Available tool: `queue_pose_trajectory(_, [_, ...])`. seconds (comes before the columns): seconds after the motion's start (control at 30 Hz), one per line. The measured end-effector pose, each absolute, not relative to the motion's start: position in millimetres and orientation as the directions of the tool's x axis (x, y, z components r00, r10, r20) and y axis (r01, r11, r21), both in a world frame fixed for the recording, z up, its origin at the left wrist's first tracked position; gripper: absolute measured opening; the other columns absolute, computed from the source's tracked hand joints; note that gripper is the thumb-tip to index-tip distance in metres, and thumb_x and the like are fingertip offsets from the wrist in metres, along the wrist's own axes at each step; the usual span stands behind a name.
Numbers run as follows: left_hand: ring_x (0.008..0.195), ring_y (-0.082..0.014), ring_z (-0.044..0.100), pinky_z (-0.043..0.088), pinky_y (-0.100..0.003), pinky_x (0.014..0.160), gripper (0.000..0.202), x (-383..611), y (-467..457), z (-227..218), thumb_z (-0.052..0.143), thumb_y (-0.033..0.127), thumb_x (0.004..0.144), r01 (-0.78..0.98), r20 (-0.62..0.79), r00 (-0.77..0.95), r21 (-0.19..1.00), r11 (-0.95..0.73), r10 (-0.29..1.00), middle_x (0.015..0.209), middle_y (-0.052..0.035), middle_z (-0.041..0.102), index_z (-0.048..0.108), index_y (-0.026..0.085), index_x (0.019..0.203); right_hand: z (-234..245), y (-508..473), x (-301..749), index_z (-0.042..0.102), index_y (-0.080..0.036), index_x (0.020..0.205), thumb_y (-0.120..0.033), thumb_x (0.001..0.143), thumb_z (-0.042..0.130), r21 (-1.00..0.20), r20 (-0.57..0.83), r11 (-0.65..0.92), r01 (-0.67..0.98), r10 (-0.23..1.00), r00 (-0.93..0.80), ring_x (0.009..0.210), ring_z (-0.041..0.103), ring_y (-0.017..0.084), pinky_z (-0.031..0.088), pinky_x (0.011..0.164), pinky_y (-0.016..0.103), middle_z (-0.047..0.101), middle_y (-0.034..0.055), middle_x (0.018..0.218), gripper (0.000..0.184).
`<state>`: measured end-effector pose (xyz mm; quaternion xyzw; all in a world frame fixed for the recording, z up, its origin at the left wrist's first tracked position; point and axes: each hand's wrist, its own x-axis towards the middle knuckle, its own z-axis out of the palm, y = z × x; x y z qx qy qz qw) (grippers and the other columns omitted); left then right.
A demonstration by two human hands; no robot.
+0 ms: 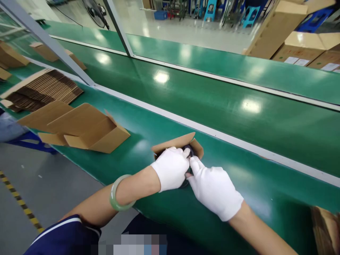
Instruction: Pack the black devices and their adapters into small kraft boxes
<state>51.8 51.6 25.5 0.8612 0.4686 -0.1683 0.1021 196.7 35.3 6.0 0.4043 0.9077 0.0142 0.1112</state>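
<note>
My left hand (pixel 172 168) and my right hand (pixel 214 187), both in white gloves, meet at a small open cardboard box (pixel 174 142) on the green bench. Fingers of both hands are closed together around a dark item (pixel 191 150) at the box's opening. Most of that item is hidden by the gloves, so its kind cannot be made out. The box's raised flap shows behind my left hand, and a side flap sticks out beyond the fingertips.
Open cardboard boxes (pixel 98 132) stand on the bench at left, before a stack of flattened cartons (pixel 50 88). A white rail (pixel 170 115) separates the bench from the green conveyor belt (pixel 207 90). Grey posts (pixel 118 28) rise at left. More cardboard (pixel 325 230) lies at lower right.
</note>
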Motion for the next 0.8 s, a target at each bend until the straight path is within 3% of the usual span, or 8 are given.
queue_pose_trajectory(0.1, [0.084,-0.0272,0.062,0.047,-0.040,0.068,0.042,36.2,45.9,19.3,0.044,0.033,0.084,0.828,-0.278,0.549,0.052,-0.558,0.788,0.134,-0.0135,0.047,0.053,0.015,0.121,-6.8,14.8,211.0,0.043,-0.010,0.132,-0.035,0.092,0.035,-0.129,-0.048,0.632,0.764,0.766,-0.641,0.067,0.064,0.027,0.049,0.060,0.041,0.045,0.0226,0.133,0.047])
queue_pose_trajectory(0.17, [0.084,-0.0223,0.062,0.047,-0.035,0.067,0.037,21.4,40.1,17.6,0.041,0.032,0.086,0.800,-0.220,0.600,0.150,-0.581,0.769,0.135,-0.0070,0.048,0.052,0.021,0.120,-22.7,-9.9,225.2,0.049,-0.014,0.125,-0.034,0.093,0.033,-0.480,0.074,0.489,0.728,0.850,-0.522,0.077,0.064,0.026,0.049,0.072,0.042,0.053,0.0184,0.125,0.041])
queue_pose_trajectory(0.27, [0.088,-0.0194,0.061,0.045,-0.031,0.073,0.027,3.7,26.9,24.8,0.041,0.029,0.088,0.791,-0.161,0.605,0.238,-0.564,0.780,0.108,-0.0036,0.064,0.058,0.023,0.109,-57.3,-48.4,237.5,0.058,-0.016,0.106,-0.043,0.095,0.029,-0.948,-0.129,-0.006,0.319,0.923,-0.364,0.065,0.063,0.020,0.051,0.065,0.035,0.069,0.0124,0.090,0.042])
queue_pose_trajectory(0.33, [0.090,-0.0199,0.060,0.044,-0.031,0.077,0.023,-0.2,14.3,32.3,0.046,0.033,0.088,0.810,-0.102,0.568,0.243,-0.533,0.817,0.094,-0.0034,0.065,0.061,0.021,0.100,-82.8,-64.1,232.5,0.055,-0.013,0.109,-0.049,0.095,0.023,-0.944,-0.293,-0.331,-0.003,0.838,-0.460,0.057,0.061,0.018,0.051,0.055,0.032,0.068,0.0152,0.092,0.050])
queue_pose_trajectory(0.43, [0.088,-0.0210,0.060,0.044,-0.033,0.076,0.023,5.1,-5.5,35.0,0.055,0.039,0.083,0.836,-0.027,0.525,0.206,-0.509,0.851,0.092,-0.0041,0.065,0.061,0.018,0.090,-112.8,-64.0,212.9,0.047,-0.016,0.121,-0.049,0.096,0.014,-0.832,-0.305,-0.468,-0.297,0.834,-0.459,0.077,0.064,0.019,0.052,0.063,0.035,0.055,0.0187,0.123,0.054])
queue_pose_trajectory(0.57, [0.078,-0.0213,0.059,0.043,-0.033,0.065,0.024,16.8,-17.5,23.1,0.045,0.029,0.089,0.900,-0.003,0.433,0.066,-0.432,0.902,0.079,-0.0040,0.065,0.063,0.017,0.079,-121.8,-38.6,207.2,0.046,-0.027,0.125,-0.043,0.098,0.017,-0.857,-0.212,-0.293,-0.425,0.950,-0.227,0.095,0.061,0.018,0.052,0.069,0.036,0.045,0.0106,0.136,0.043])
queue_pose_trajectory(0.67, [0.079,-0.0233,0.059,0.044,-0.033,0.063,0.030,22.1,-11.4,20.5,0.038,0.026,0.092,0.962,0.040,0.271,0.025,-0.272,0.962,0.081,-0.0071,0.063,0.064,0.016,0.083,-104.5,-24.4,225.6,0.046,-0.031,0.125,-0.038,0.098,0.022,-0.922,-0.080,-0.112,-0.371,0.992,-0.102,0.089,0.061,0.017,0.052,0.062,0.031,0.042,0.0081,0.138,0.037])
queue_pose_trajectory(0.8, [0.080,-0.0278,0.060,0.046,-0.037,0.061,0.031,33.2,8.1,23.3,0.035,0.024,0.091,0.992,0.014,0.129,0.013,-0.129,0.992,0.088,-0.0125,0.060,0.063,0.011,0.096,-63.1,-19.5,246.0,0.045,-0.029,0.124,-0.034,0.096,0.035,-0.962,0.157,0.159,-0.221,0.987,0.028,0.099,0.058,0.019,0.051,0.073,0.034,0.040,0.0095,0.140,0.031])
